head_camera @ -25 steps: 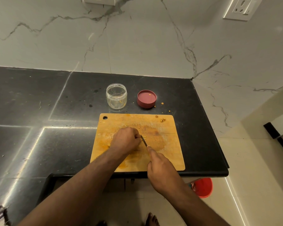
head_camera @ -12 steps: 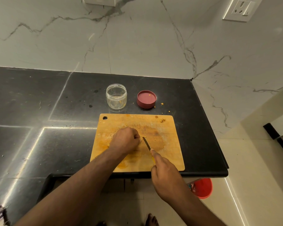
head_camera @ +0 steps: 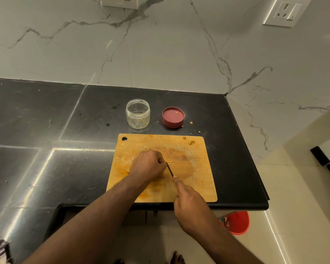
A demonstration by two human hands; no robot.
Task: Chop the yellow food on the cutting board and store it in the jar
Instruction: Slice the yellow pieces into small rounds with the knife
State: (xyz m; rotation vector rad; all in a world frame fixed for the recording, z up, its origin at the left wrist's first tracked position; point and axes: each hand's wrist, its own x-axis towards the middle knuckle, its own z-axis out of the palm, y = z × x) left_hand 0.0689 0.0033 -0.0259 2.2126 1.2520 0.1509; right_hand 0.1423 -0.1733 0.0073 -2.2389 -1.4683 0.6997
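A stained wooden cutting board point(head_camera: 196, 180) lies at the counter's front edge. My left hand point(head_camera: 148, 165) sits curled over the middle of the board, its fingers bunched on yellow food that is mostly hidden beneath it. A few small yellow bits point(head_camera: 169, 162) show just right of its fingertips. My right hand point(head_camera: 191, 204) grips a small knife point(head_camera: 170, 169), index finger along the spine, the blade angled toward my left fingertips. Behind the board stands a clear open jar point(head_camera: 138, 113) with a few yellow scraps inside. Its red lid point(head_camera: 173, 117) lies upside down to the right.
The black counter point(head_camera: 65, 130) ends at a right edge close to the board. Yellow crumbs point(head_camera: 191, 142) lie at the board's far right corner and on the counter near the lid. A red bucket point(head_camera: 236, 222) stands on the floor below. Marble wall behind carries sockets point(head_camera: 283, 11).
The knife drew back toward me half a second ago, then moved forward again to my left fingertips. My left hand stayed in place.
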